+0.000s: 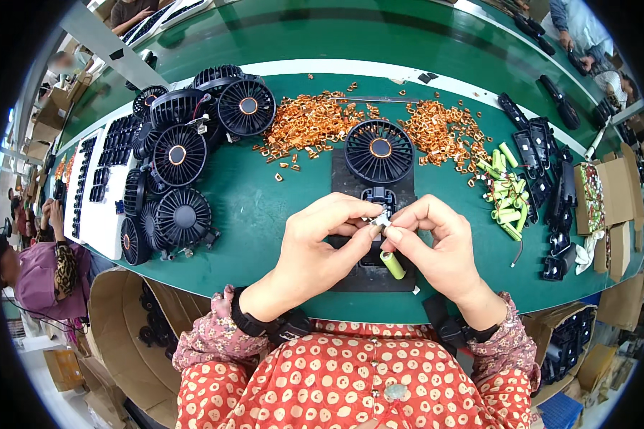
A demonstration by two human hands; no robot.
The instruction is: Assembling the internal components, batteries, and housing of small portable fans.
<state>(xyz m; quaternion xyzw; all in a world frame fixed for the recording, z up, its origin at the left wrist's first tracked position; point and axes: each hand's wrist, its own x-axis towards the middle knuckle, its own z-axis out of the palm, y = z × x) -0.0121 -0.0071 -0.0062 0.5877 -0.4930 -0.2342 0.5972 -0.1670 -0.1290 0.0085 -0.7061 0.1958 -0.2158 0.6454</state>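
Note:
My left hand [315, 239] and my right hand [440, 247] meet over the black mat [345, 184], fingertips pinched together from both sides on a small white connector [381, 218]. Just below the fingers is a light green battery cell [392, 265], tilted over the mat; its wires are mostly hidden. Behind the connector lies a round black fan [379, 151] with an orange ring at its hub. Its black handle housing [378, 194] points towards me and is partly covered by my fingers.
Black fans [182, 155] are heaped at the left, beside white trays [114, 186] of black parts. Behind the mat lie two piles of small orange pieces [311, 121]. At the right are green battery cells [508, 193], black housings [540, 154] and an open cardboard box [615, 189].

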